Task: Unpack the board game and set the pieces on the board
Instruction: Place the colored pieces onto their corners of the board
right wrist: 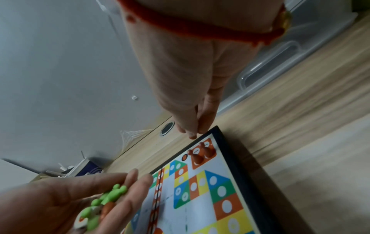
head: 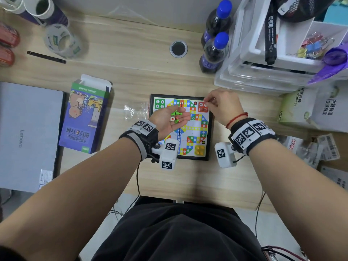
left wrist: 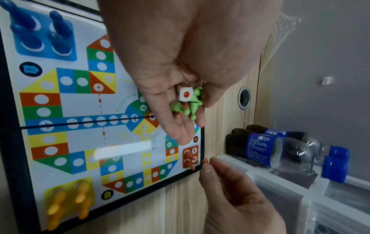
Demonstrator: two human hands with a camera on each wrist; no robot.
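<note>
The colourful flying-chess board [head: 210, 136] lies flat on the desk in front of me. My left hand [head: 169, 119] hovers palm up over it, cupping several green pawns [left wrist: 192, 104], a red pawn and a white die [left wrist: 185, 94]. My right hand [head: 208, 100] pinches one red pawn [left wrist: 204, 161] at its fingertips just above the board's red corner [head: 203, 108], where red pawns [right wrist: 201, 152] stand. Blue pawns [left wrist: 40, 31] fill the blue corner and yellow pawns [left wrist: 68, 202] the yellow one. The green corner [head: 160, 103] holds no pawns.
The opened purple game box [head: 84, 113] and a crumpled clear bag [head: 134, 110] lie left of the board, with a closed laptop [head: 28, 132] beyond. Two dark bottles [head: 214, 51] and plastic drawers [head: 263, 63] stand at the back right. A white pouch [head: 310, 110] sits right.
</note>
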